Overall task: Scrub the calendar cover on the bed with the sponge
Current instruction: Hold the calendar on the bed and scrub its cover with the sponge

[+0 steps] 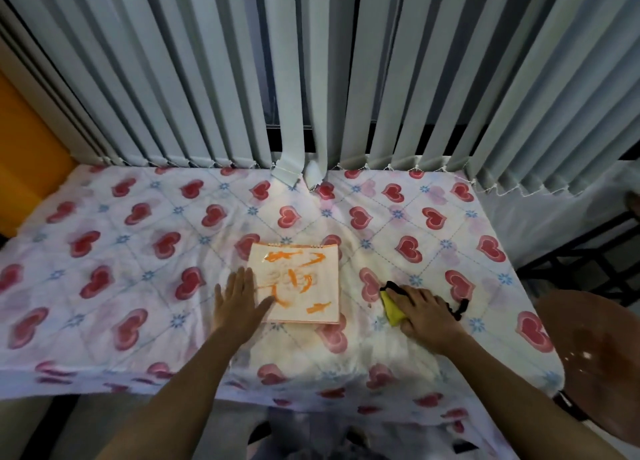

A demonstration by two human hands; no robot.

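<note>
A bed (104, 286) fills most of the view, spread with a white sheet printed in red hearts and reaching back to grey vertical blinds (207, 78), whose lower ends touch its far edge. At the right a round brown stool (595, 355) stands just beside the bed, partly cut off by the frame. The calendar cover (304, 286), pale and smeared with orange streaks, lies flat near the bed's middle, spiral edge away from the person, with open sheet on all sides. The left hand (239, 303) lies flat with fingers spread, the thumb resting on the cover's left margin. The right hand (422, 312) sits to the right of the calendar, apart from it, curled down over a yellow sponge (391, 307) that it presses against the sheet. The hand hides much of the sponge. A black scrap (459, 307) shows at the hand's far side; I cannot tell what it is.
</note>
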